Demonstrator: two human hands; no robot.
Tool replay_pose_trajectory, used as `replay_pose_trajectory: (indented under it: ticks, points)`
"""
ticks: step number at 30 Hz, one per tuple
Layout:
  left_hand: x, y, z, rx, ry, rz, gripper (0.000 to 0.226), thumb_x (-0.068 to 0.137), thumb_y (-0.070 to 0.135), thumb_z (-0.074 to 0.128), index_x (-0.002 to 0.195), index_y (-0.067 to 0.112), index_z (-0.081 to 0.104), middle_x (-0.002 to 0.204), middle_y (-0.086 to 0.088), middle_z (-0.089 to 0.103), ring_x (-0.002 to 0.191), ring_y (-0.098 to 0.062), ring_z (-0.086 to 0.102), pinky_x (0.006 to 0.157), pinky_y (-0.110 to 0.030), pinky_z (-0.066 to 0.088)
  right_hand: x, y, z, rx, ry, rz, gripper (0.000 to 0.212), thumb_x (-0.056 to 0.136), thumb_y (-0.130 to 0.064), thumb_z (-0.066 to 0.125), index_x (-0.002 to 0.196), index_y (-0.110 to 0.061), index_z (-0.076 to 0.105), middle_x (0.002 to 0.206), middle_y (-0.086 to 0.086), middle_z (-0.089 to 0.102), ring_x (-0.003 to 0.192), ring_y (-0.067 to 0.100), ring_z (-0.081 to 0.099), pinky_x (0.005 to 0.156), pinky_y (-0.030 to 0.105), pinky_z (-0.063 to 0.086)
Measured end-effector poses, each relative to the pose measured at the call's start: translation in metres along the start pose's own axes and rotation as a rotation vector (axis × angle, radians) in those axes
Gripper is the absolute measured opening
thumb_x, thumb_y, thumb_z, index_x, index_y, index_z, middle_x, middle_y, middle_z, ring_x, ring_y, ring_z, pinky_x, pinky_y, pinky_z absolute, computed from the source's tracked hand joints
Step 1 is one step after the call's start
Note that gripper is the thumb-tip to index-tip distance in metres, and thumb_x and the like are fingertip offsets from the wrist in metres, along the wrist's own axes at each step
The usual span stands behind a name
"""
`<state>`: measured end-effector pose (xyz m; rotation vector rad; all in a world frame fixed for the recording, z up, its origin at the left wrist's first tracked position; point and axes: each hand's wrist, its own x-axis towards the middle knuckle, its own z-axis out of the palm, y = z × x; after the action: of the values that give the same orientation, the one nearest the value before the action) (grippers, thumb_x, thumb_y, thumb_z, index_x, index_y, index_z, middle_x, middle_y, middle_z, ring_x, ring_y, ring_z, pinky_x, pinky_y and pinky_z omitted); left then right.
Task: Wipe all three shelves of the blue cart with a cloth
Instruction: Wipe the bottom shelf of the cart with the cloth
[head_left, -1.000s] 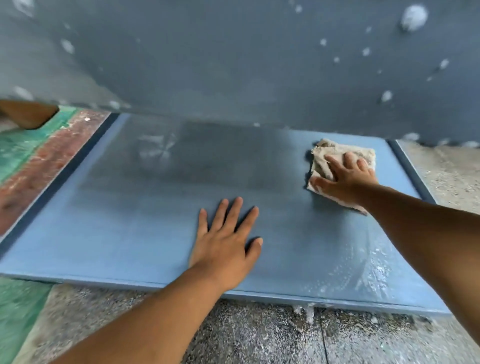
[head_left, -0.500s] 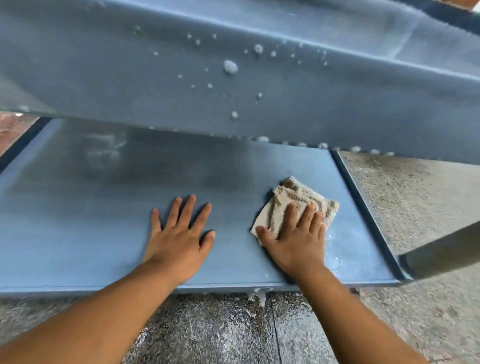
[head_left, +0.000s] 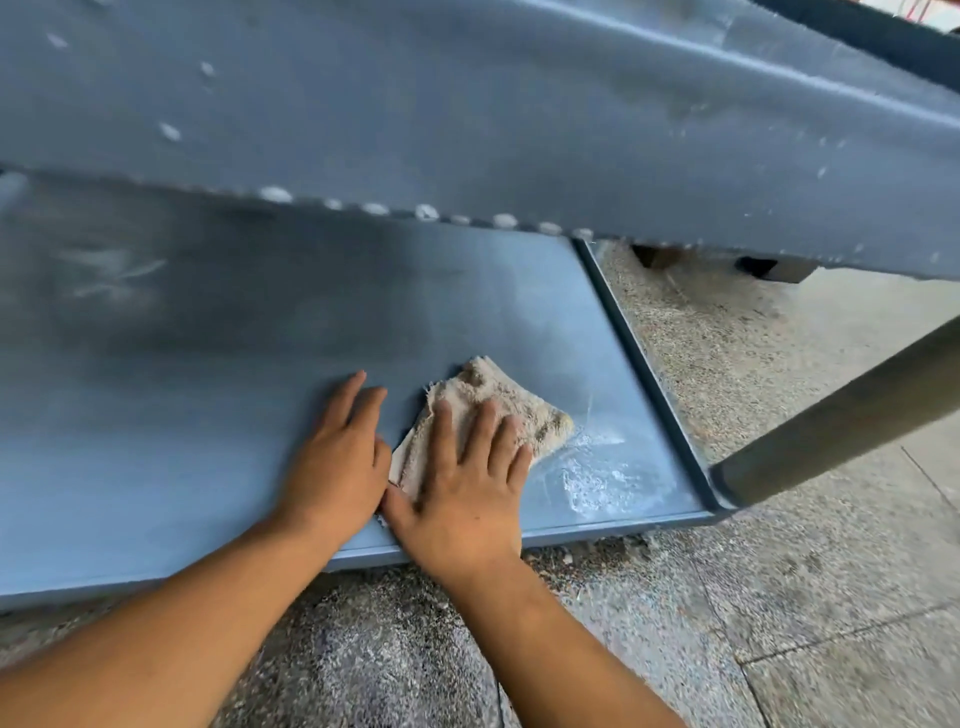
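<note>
Both hands now side by side, right hand (head_left: 464, 501) flat on beige cloth (head_left: 485, 410), left hand (head_left: 337, 462) open on bottom shelf (head_left: 208, 415), upper shelf (head_left: 467, 104) hiding the back, wet corner free near right rim.

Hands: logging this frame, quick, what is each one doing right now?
Left hand: open, flat on the bottom shelf, holding nothing.
Right hand: open, pressing the beige cloth flat.
</note>
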<state>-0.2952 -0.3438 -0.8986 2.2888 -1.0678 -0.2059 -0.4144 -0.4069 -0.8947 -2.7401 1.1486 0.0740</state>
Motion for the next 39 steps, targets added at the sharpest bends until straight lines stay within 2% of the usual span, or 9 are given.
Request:
replay_pose_trajectory:
  ticks: [5, 8, 12, 18, 21, 24, 28, 35, 39]
  points:
    - [0.000, -0.010, -0.006, 0.347, -0.113, 0.139, 0.068, 0.093, 0.047, 0.017, 0.149, 0.015, 0.038, 0.160, -0.008, 0.028, 0.147, -0.026, 0.023, 0.120, -0.044, 0.015, -0.005, 0.037, 0.003, 0.023, -0.039, -0.184, 0.088, 0.082, -0.081, 0.018, 0.156, -0.042, -0.010, 0.163, 0.007, -0.029, 0.147, 0.033, -0.034, 0.121, 0.052, -0.013]
    - [-0.002, -0.015, -0.004, 0.419, -0.142, 0.120, 0.075, 0.089, 0.056, 0.006, 0.153, 0.023, 0.027, 0.163, -0.002, 0.019, 0.150, -0.020, 0.015, 0.119, -0.048, 0.011, -0.010, 0.086, -0.006, -0.003, -0.012, -0.301, 0.075, 0.088, -0.080, 0.013, 0.155, -0.050, -0.004, 0.164, -0.004, -0.027, 0.150, 0.020, -0.029, 0.124, 0.048, -0.007]
    - [-0.002, -0.017, -0.004, 0.449, -0.199, 0.102, 0.078, 0.085, 0.060, -0.001, 0.156, 0.029, 0.010, 0.165, 0.002, 0.003, 0.151, -0.017, 0.000, 0.120, -0.051, 0.004, -0.003, 0.158, -0.040, -0.046, -0.106, -0.415, 0.068, 0.092, -0.076, 0.018, 0.154, -0.050, 0.003, 0.165, -0.009, -0.023, 0.152, 0.014, -0.023, 0.125, 0.053, 0.005]
    - [-0.001, -0.017, -0.001, 0.519, -0.228, 0.092, 0.068, 0.094, 0.057, 0.003, 0.155, 0.028, -0.006, 0.164, 0.004, -0.013, 0.150, -0.016, -0.013, 0.120, -0.051, -0.001, 0.006, 0.143, -0.036, -0.057, -0.095, -0.395, 0.064, 0.088, -0.081, 0.015, 0.145, -0.064, -0.008, 0.166, -0.010, -0.017, 0.149, 0.017, -0.031, 0.124, 0.048, -0.011]
    - [-0.004, -0.015, -0.007, 0.436, -0.203, 0.097, 0.066, 0.096, 0.054, 0.010, 0.156, 0.025, 0.009, 0.165, 0.003, 0.003, 0.151, -0.014, -0.002, 0.121, -0.049, 0.001, 0.000, 0.099, -0.025, -0.006, -0.088, -0.300, 0.064, 0.089, -0.075, 0.007, 0.147, -0.058, -0.016, 0.164, -0.010, -0.021, 0.147, 0.023, -0.035, 0.121, 0.050, -0.016]
    - [-0.007, -0.014, -0.021, 0.113, -0.070, 0.060, 0.077, 0.087, 0.054, 0.012, 0.150, 0.014, 0.033, 0.156, -0.008, 0.036, 0.144, -0.023, 0.029, 0.120, -0.045, 0.017, -0.002, 0.022, -0.009, 0.127, -0.072, -0.271, 0.070, 0.090, -0.065, -0.001, 0.154, -0.041, -0.017, 0.164, -0.004, -0.024, 0.146, 0.030, -0.036, 0.120, 0.048, -0.021]
    - [-0.009, -0.026, -0.022, 0.006, -0.020, -0.011, 0.063, 0.095, 0.043, 0.025, 0.150, 0.012, 0.033, 0.154, -0.011, 0.038, 0.141, -0.030, 0.033, 0.119, -0.042, 0.023, 0.006, -0.031, 0.000, 0.137, -0.103, -0.231, 0.072, 0.095, -0.053, 0.020, 0.160, -0.031, -0.001, 0.167, 0.004, -0.015, 0.150, 0.034, -0.027, 0.117, 0.049, -0.022]
    - [-0.005, -0.028, -0.016, 0.303, -0.144, 0.076, 0.080, 0.085, 0.061, 0.003, 0.154, 0.026, 0.020, 0.164, 0.001, 0.010, 0.150, -0.013, 0.007, 0.121, -0.041, 0.002, 0.006, 0.102, -0.023, 0.014, -0.071, -0.482, 0.067, 0.096, -0.064, 0.035, 0.156, -0.046, 0.013, 0.168, -0.009, -0.005, 0.154, 0.014, -0.013, 0.126, 0.044, 0.001]
    - [-0.006, -0.027, -0.010, 0.421, -0.185, 0.080, 0.079, 0.082, 0.065, 0.001, 0.155, 0.035, 0.008, 0.165, 0.002, 0.000, 0.151, -0.014, -0.002, 0.121, -0.044, 0.000, 0.012, 0.150, -0.033, -0.066, -0.086, -0.488, 0.063, 0.095, -0.067, 0.024, 0.153, -0.054, 0.003, 0.168, -0.012, -0.004, 0.153, 0.012, -0.016, 0.126, 0.045, -0.003]
